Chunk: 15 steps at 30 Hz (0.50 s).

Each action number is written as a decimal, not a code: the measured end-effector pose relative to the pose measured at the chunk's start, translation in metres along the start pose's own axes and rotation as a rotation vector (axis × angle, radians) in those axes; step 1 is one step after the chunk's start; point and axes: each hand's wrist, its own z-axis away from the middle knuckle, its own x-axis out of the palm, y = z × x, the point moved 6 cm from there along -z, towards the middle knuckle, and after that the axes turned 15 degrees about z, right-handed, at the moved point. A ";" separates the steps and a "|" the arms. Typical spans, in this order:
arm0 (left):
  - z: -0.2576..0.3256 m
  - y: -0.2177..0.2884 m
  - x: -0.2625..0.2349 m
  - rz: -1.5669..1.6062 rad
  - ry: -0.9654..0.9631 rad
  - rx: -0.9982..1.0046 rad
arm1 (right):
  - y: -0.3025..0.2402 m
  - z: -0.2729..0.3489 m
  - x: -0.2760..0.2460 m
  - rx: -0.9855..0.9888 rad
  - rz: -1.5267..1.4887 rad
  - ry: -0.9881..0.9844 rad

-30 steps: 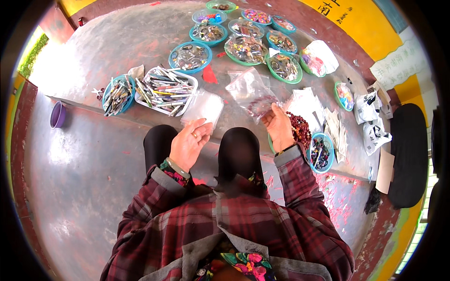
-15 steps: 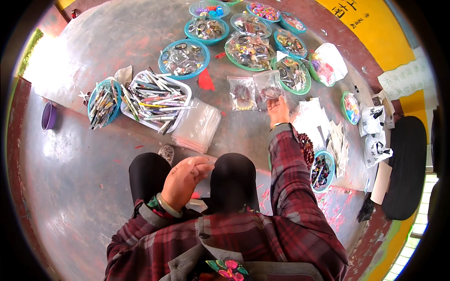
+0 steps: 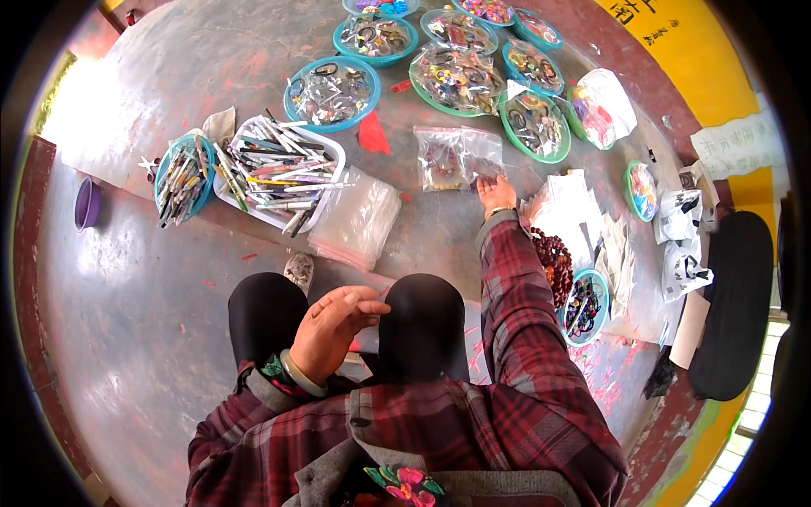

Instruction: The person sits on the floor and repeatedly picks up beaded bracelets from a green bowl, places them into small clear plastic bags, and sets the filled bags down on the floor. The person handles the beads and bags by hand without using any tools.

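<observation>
Two clear zip bags (image 3: 441, 159) with beaded bracelets in them lie on the floor in front of me, side by side and seemingly overlapping. At the lower right corner of the right-hand bag is my right hand (image 3: 497, 196), its fingers stretched out and apart, with nothing visible in them. My left hand (image 3: 329, 331) hovers over the gap between my knees, fingers loosely bent and apart, holding nothing I can see. Left of the bags lies a stack of flat clear plastic bags (image 3: 361, 218). Beside my right forearm is a heap of dark red beads (image 3: 553, 264).
A white basket of pens (image 3: 340, 152) and a blue basket of pens (image 3: 208, 190) stand at the left. Several baskets of bagged trinkets (image 3: 456, 80) fill the far side. White papers (image 3: 568, 211) and a blue basket of dark cords (image 3: 601, 306) are on the right.
My right hand has let go of the right-hand bag and drawn back slightly toward me. That bag now lies closer against the other one. My left hand has barely moved.
</observation>
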 end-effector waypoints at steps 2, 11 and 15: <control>-0.001 -0.001 -0.001 -0.009 -0.008 0.008 | 0.003 0.001 -0.003 0.033 0.086 -0.004; -0.002 -0.011 -0.006 -0.076 -0.014 0.040 | -0.017 0.134 -0.017 -0.189 0.466 -0.076; 0.005 -0.015 0.001 -0.070 -0.005 0.051 | -0.008 0.228 -0.049 -0.236 0.722 -0.160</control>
